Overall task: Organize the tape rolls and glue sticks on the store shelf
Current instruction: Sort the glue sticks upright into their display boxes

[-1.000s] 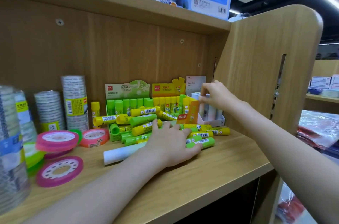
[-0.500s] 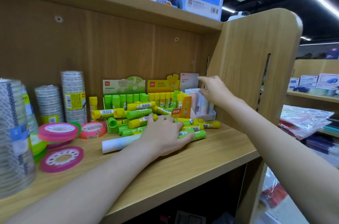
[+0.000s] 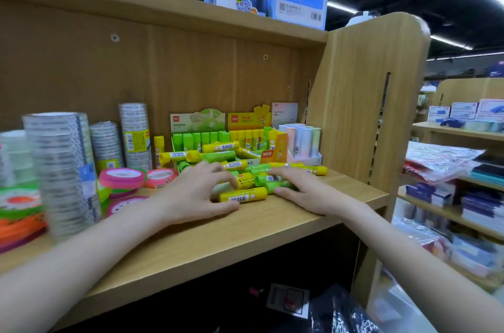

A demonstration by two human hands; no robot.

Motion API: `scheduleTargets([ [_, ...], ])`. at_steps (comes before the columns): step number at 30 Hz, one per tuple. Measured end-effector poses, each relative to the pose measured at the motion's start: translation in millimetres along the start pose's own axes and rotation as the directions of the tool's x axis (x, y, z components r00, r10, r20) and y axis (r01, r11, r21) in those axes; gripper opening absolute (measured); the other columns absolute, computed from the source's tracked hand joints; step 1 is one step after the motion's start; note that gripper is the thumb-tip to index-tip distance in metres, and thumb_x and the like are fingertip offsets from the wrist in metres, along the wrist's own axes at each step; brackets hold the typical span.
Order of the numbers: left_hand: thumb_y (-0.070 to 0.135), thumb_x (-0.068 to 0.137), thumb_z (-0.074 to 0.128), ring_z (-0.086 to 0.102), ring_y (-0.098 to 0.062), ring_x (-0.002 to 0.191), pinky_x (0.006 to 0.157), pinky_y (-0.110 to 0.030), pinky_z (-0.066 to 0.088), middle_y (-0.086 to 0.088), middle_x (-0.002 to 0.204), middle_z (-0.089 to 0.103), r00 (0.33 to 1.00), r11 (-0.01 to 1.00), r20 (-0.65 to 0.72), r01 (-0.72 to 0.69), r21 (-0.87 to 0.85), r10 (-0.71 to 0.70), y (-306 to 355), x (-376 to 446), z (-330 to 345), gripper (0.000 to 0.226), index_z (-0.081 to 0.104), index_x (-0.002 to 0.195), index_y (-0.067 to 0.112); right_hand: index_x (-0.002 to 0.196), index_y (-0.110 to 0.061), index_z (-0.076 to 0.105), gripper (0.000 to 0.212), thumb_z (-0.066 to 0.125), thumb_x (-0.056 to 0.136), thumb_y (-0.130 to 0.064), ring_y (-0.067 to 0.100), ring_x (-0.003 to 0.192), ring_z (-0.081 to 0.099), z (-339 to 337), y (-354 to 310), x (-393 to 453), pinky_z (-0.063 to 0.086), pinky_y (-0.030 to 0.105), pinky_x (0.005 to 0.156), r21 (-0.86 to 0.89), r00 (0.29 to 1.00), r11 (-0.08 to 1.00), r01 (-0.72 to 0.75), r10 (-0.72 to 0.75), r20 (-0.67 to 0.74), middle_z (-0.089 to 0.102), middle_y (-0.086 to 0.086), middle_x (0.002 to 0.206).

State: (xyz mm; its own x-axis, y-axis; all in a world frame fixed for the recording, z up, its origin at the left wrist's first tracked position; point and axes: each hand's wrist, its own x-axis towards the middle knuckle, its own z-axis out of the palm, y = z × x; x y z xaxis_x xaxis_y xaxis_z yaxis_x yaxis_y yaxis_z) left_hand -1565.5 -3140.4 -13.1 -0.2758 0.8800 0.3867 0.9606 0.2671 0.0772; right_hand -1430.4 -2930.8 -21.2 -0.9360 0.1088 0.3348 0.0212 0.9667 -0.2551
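Both hands are placed on the shelf [image 3: 245, 240] at the loose glue stick pile [image 3: 245, 169]. Left hand [image 3: 191, 193]: fingers curled wide over the pile's left edge, nothing seen gripped; a yellow glue stick [image 3: 243, 195] is lain just beside its thumb. Right hand [image 3: 305, 191]: grip loose, fingers nearly straight, rested against green glue sticks [image 3: 275, 182] at the pile's right. Tape rolls [image 3: 122, 178] are stacked well left of both hands, boxed sticks [image 3: 201, 139] behind the pile
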Motion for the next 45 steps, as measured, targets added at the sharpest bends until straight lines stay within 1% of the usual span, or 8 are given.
scheduleTargets([
  [5, 0.061, 0.078, 0.056, 0.047, -0.008, 0.108, 0.094, -0.028, 0.041, 0.009, 0.113, 0.044, 0.996, 0.996, 0.051, 0.070, -0.050, -0.067, 1, -10, -8, 0.047, 0.051, 0.119, 0.038, 0.130, -0.026, 0.048, 0.043, 0.061, 0.088, -0.026, 0.013, 0.126, 0.038, -1, -3, -6, 0.028, 0.028, 0.107, -0.009, 0.981, 0.999, 0.039, -0.040, -0.188, 0.044, 0.000, 0.134],
  [10, 0.057, 0.078, 0.058, 0.048, -0.007, 0.100, 0.088, -0.026, 0.042, 0.008, 0.118, 0.046, 0.987, 0.987, 0.012, 0.159, -0.015, -0.158, 1, -13, -6, 0.065, 0.038, 0.134, 0.032, 0.122, -0.050, 0.049, 0.034, 0.050, 0.088, -0.047, 0.005, 0.128, 0.035, -3, -27, -8, 0.025, 0.028, 0.108, 0.235, 0.986, 0.960, 0.154, -0.165, 0.027, 0.043, -0.011, 0.135],
  [17, 0.030, 0.080, 0.071, 0.059, -0.009, 0.088, 0.080, -0.026, 0.046, 0.009, 0.094, 0.064, 0.964, 0.954, -0.120, 0.206, -0.217, -0.235, -11, -21, -19, 0.023, 0.062, 0.101, 0.027, 0.096, -0.024, 0.070, 0.015, 0.069, 0.082, -0.026, 0.016, 0.110, 0.046, 7, -35, 7, 0.035, 0.030, 0.097, 0.138, 0.977, 0.987, 0.081, -0.051, -0.209, 0.050, -0.006, 0.105],
  [22, 0.031, 0.078, 0.073, 0.056, -0.005, 0.074, 0.063, -0.016, 0.044, 0.005, 0.087, 0.063, 0.875, 0.751, -0.256, 0.165, -0.639, -0.411, 19, 10, -25, 0.027, 0.060, 0.098, 0.019, 0.089, -0.017, 0.061, 0.019, 0.073, 0.077, -0.026, 0.011, 0.082, 0.044, 11, -31, 10, 0.033, 0.016, 0.063, 0.058, 0.952, 0.995, -0.082, 0.095, -0.291, 0.047, -0.004, 0.085],
  [27, 0.011, 0.087, 0.063, 0.061, -0.012, 0.061, 0.054, -0.017, 0.052, -0.008, 0.086, 0.057, 0.838, 0.507, -0.167, 0.145, -0.849, -0.519, 40, 44, -9, 0.020, 0.052, 0.104, 0.011, 0.097, -0.014, 0.057, 0.009, 0.051, 0.094, -0.022, 0.011, 0.085, 0.057, -1, -25, -1, 0.048, 0.025, 0.078, 0.759, 0.959, 0.647, -0.077, 0.256, -0.121, 0.059, -0.002, 0.089],
  [31, 0.016, 0.089, 0.062, 0.063, -0.010, 0.059, 0.066, -0.026, 0.054, -0.012, 0.091, 0.063, 0.790, 0.364, -0.065, 0.207, -0.908, -0.610, 50, 59, 11, 0.027, 0.050, 0.110, 0.007, 0.088, -0.018, 0.053, 0.016, 0.064, 0.085, -0.008, 0.019, 0.071, 0.060, 3, -21, -3, 0.051, 0.036, 0.072, 0.752, 0.949, 0.658, -0.041, 0.262, -0.177, 0.063, 0.007, 0.082],
  [35, 0.045, 0.089, 0.053, 0.031, -0.022, 0.136, 0.111, -0.035, 0.025, -0.010, 0.150, 0.030, 0.929, 0.932, -0.183, 0.277, -0.233, -0.322, 60, 54, 31, 0.073, 0.021, 0.145, 0.010, 0.085, -0.017, 0.046, 0.018, 0.058, 0.088, -0.004, 0.020, 0.060, 0.061, 5, -15, 2, 0.056, 0.031, 0.064, 0.870, 0.841, 0.489, -0.058, 0.493, -0.221, 0.057, 0.011, 0.087],
  [45, 0.055, 0.096, 0.026, 0.010, -0.022, 0.145, 0.114, -0.055, 0.001, 0.001, 0.157, 0.012, 0.979, 0.968, 0.161, 0.085, 0.236, -0.125, 42, 74, 39, 0.051, 0.012, 0.144, 0.048, 0.099, -0.008, 0.050, 0.008, 0.053, 0.094, -0.012, 0.026, 0.073, 0.067, -14, 26, 3, 0.059, 0.027, 0.066, 0.975, 0.727, 0.213, 0.058, 0.661, -0.187, 0.058, 0.011, 0.094],
])
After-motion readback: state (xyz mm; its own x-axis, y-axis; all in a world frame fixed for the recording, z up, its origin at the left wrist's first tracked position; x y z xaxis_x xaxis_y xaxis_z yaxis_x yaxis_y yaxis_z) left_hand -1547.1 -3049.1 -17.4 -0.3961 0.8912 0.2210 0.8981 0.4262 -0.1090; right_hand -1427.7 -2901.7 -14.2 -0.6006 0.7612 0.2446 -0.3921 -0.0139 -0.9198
